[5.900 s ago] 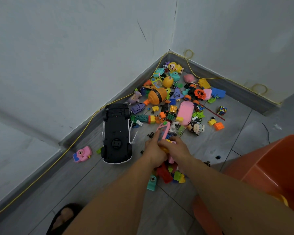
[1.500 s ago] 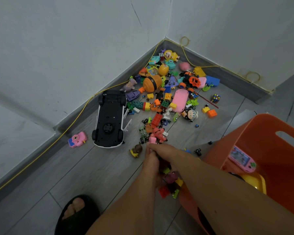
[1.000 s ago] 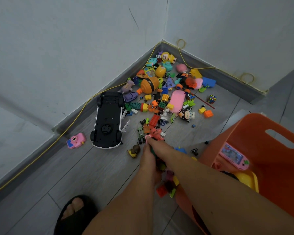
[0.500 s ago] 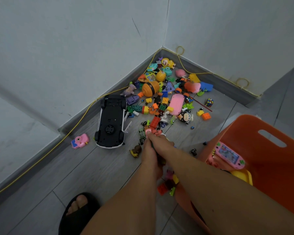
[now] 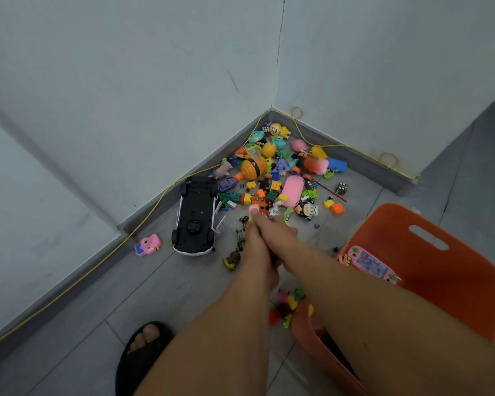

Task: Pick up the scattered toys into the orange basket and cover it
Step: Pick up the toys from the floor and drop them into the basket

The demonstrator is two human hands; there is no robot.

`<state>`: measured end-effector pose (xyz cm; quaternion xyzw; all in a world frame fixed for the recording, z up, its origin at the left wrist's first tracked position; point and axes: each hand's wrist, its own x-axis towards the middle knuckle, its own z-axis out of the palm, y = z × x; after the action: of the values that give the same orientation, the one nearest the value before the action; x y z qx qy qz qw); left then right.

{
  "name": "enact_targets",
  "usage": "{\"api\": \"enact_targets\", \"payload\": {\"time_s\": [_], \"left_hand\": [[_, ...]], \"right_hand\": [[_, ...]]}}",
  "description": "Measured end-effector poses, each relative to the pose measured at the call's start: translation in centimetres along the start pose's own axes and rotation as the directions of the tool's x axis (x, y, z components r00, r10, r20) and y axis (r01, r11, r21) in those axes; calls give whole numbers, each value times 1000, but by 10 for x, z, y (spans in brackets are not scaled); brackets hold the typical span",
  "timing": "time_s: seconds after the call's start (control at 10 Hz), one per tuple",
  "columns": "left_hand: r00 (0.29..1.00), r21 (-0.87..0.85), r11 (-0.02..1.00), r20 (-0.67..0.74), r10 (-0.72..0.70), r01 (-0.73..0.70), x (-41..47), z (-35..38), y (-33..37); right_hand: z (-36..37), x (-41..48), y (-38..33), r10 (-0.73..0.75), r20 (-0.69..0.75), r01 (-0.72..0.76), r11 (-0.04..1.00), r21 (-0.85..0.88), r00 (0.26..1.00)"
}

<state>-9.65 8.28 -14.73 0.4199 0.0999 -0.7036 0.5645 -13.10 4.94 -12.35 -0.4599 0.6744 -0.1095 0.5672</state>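
Note:
The orange basket (image 5: 455, 284) stands on the floor at the right, with a pink handheld game (image 5: 372, 264) lying against its inner wall. Scattered toys (image 5: 272, 172) fill the room corner. My left hand (image 5: 253, 244) and my right hand (image 5: 277, 230) are pressed side by side at the near edge of the pile, fingers curled over small bricks. A pink brick (image 5: 253, 208) shows at the fingertips, and green bits peek out between the hands. What else they hold is hidden. Loose small bricks (image 5: 286, 308) lie under my right forearm beside the basket.
An upturned black toy car (image 5: 196, 218) lies left of my hands, with a pink toy camera (image 5: 147, 244) further left. A small brown figure (image 5: 231, 259) sits by my left wrist. A yellow cable (image 5: 69, 287) runs along the baseboard. My sandalled foot (image 5: 143, 347) is at the bottom.
Both hands, kept together, have slid forward along the floor into the near edge of the pile. The red and pink bricks that lay ahead of them are now under the fingers.

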Motion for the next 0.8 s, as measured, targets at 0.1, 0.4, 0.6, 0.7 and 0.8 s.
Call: {"api": "enact_targets", "payload": {"time_s": [0.1,0.4,0.6,0.7,0.8], "left_hand": [[973,280,940,-70,222,-194,-6,10,1],[986,173,972,70,151,-162,-99,68,-1],[963,224,939,124,238,-260,-126,99,-23],[976,239,957,177,125,-166,-113,108,-47],[967,356,901,145,209,-248,-139,122,-67]], "right_hand": [[-13,-29,-15,-43,0,43,999,-11,999],[-55,-103,-37,-132,-81,132,991,-14,988],[-92,-126,-34,-159,-145,162,987,8,977],[-114,-146,-29,-159,-228,152,987,-50,960],[-136,-158,-20,-139,-241,119,988,-96,960]]}}
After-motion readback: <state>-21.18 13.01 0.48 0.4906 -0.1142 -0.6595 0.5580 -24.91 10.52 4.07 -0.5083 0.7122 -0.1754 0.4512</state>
